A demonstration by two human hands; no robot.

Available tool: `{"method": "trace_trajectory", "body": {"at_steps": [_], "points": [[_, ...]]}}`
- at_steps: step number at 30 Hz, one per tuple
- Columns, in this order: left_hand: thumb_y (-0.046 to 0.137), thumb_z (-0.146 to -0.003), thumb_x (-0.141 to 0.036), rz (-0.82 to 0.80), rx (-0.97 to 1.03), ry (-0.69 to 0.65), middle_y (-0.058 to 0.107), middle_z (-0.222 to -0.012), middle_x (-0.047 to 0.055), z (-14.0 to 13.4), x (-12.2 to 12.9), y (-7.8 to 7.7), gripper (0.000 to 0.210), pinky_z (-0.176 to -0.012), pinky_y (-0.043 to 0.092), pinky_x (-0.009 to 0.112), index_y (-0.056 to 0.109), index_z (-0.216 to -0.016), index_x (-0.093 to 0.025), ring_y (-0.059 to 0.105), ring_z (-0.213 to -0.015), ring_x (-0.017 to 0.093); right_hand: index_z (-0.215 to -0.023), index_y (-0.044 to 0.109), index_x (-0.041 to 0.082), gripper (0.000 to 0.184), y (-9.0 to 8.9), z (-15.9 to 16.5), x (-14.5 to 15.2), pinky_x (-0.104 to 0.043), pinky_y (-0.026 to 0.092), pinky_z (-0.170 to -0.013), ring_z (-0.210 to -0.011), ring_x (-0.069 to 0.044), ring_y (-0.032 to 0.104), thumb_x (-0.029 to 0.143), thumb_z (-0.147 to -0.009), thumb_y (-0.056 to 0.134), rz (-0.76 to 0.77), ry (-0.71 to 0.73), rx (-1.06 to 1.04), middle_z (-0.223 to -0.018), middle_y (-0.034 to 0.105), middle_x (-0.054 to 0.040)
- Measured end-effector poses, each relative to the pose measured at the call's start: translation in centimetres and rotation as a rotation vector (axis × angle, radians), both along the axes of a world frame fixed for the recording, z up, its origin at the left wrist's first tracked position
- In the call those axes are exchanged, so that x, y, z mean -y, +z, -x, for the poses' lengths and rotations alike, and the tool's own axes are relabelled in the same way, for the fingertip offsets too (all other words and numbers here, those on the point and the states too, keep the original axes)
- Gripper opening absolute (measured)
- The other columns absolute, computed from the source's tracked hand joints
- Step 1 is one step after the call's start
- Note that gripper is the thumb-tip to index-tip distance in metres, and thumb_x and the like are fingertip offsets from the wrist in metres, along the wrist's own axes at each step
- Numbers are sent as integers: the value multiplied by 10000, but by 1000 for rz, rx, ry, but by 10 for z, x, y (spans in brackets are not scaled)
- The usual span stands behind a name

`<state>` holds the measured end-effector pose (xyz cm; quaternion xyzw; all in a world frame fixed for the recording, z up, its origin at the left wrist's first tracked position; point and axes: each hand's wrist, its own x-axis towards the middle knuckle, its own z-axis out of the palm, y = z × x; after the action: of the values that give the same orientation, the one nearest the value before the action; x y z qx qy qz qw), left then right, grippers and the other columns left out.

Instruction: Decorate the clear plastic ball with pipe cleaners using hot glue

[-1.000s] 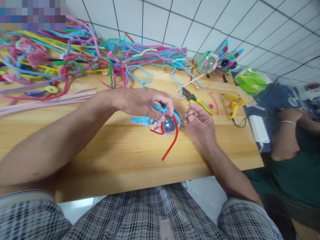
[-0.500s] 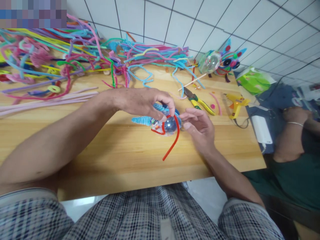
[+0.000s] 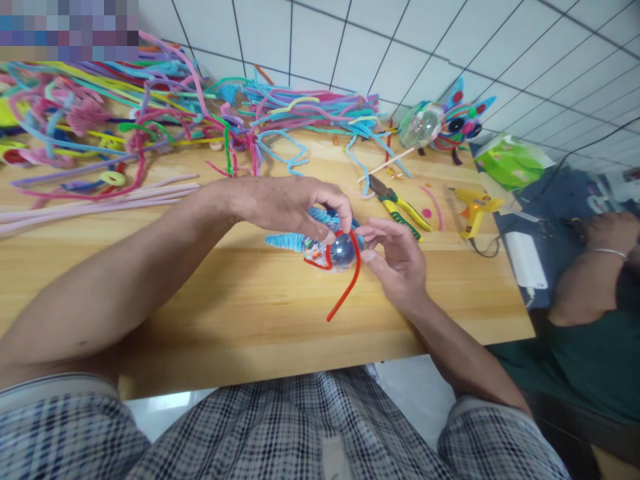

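Observation:
A small clear plastic figure (image 3: 343, 253) with fluffy light-blue ears (image 3: 284, 241) lies on its side on the table between my hands. A red pipe cleaner (image 3: 357, 267) bends around its rounded clear part, and one loose end hangs toward me. From above, my left hand (image 3: 295, 205) pinches the red pipe cleaner against the figure with thumb and fingertips. My right hand (image 3: 399, 263) has its thumb and fingertips closed at the figure's right side, beside the bend. The exact contact under the fingertips is partly hidden.
Yellow-green pliers (image 3: 400, 207), a yellow glue gun (image 3: 473, 210) and a wooden stick (image 3: 386, 165) lie behind my right hand. Piled pipe cleaners (image 3: 315, 110) fill the back. A finished-looking figure (image 3: 425, 125) stands back right. Another person's arm (image 3: 590, 273) is at right.
My right thumb and fingertips have moved slightly left, closer against the figure's side. My left hand keeps its pinch, and the red pipe cleaner's shape is nearly the same.

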<state>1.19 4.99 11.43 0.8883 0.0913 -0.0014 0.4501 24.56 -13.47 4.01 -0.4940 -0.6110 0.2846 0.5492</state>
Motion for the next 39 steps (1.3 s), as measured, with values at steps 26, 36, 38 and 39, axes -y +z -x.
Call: {"method": "trace_trajectory", "body": {"at_steps": [26,36,38,39], "points": [[787,-1071,-585,12,7,-14,820,-1439,44,-1,2,0,414,-1247,547,340,821,-1330,-264,730,-1335,240,-1572,684,443,503,9,-6,-7,-588,668,-1117,-1235,-315,814,302,-1102,791,-259,21,506,-1296,896,-30],[763,-1061,-519,25,23,-17,809,-1429,38,-2,3,0,375,-1286,533,377,814,-1316,-250,728,-1343,249,-1727,532,387,576,6,-9,-12,-561,709,-1059,-1217,-319,827,350,-1174,688,-401,25,659,-1296,870,-56],[772,-1053,-543,31,22,-10,811,-1414,33,-2,3,0,389,-1286,534,377,813,-1308,-252,723,-1341,252,-1744,519,394,591,6,-9,-12,-559,709,-1057,-1213,-316,825,350,-1178,683,-412,21,668,-1303,869,-53],[777,-1051,-557,34,22,-7,812,-1405,31,-2,3,0,397,-1284,536,377,814,-1305,-253,721,-1339,254,-1748,518,399,594,6,-9,-12,-561,708,-1055,-1211,-317,824,353,-1179,681,-413,18,671,-1306,869,-52]]}}
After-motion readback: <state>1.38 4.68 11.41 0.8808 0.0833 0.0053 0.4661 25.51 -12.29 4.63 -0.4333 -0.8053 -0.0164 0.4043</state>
